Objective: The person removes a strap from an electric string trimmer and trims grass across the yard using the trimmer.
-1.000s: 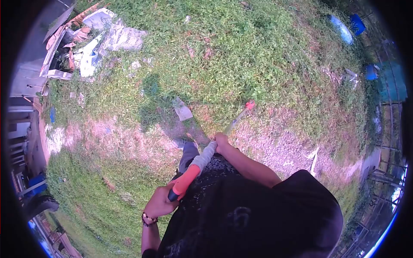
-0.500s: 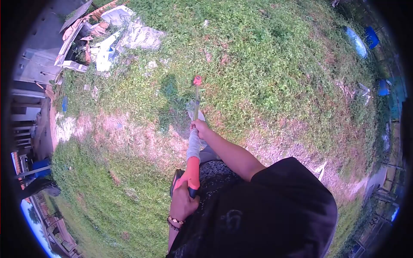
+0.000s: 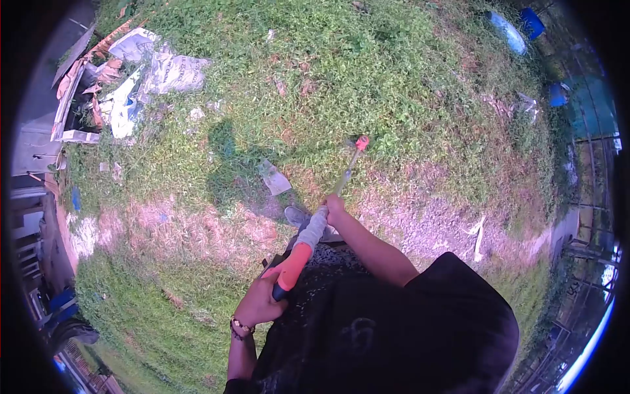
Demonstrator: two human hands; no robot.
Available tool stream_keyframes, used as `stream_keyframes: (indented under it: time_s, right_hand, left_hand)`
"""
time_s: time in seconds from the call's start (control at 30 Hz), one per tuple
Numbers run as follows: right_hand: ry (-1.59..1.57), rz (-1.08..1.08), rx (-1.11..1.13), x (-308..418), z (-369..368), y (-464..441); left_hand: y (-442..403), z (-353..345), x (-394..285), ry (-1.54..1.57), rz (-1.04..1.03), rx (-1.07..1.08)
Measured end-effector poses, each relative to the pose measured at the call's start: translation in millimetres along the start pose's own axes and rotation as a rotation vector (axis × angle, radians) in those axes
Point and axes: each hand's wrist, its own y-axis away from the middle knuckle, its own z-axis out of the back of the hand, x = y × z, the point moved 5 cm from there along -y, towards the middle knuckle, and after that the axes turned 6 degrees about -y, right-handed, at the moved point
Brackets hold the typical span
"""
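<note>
Two hands of mine clamp their fingers round the orange tool (image 3: 294, 264): left hand (image 3: 258, 303) at its rear grip (image 3: 281, 292), right hand (image 3: 335, 209) by the pale wrap's (image 3: 315, 228) front. Its red head (image 3: 362, 142) has swung from twelve to one o'clock, over weeds (image 3: 394, 146), uncovering the paper scrap (image 3: 275, 178) at ten.

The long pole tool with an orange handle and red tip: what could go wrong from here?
Swung leftward, the pole tool might snag the pale, flat scrap lying in the green grass. Drawn back, its red tip could stray near the grey shoe. The right hand, gripping near the front of the pale wrapping, might slip forward.
</note>
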Motion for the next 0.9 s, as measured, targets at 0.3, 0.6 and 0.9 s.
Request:
stream_keyframes:
  time_s: [0.3, 0.6, 0.9]
  right_hand:
    - [0.049, 0.039, -0.398, 46.3, 78.8, -15.5]
    - [0.075, 0.025, -0.102, -12.5, -39.6, -8.5]
    - [0.386, 0.026, 0.55, -75.1, -214.6, -22.1]
  left_hand:
    - [-64.9, 12.7, 16.5, 0.094, 0.002, 0.311]
    - [3.4, 21.2, 32.3, 0.049, 0.052, -0.005]
    - [9.0, 23.3, 45.5, 0.053, 0.218, -0.328]
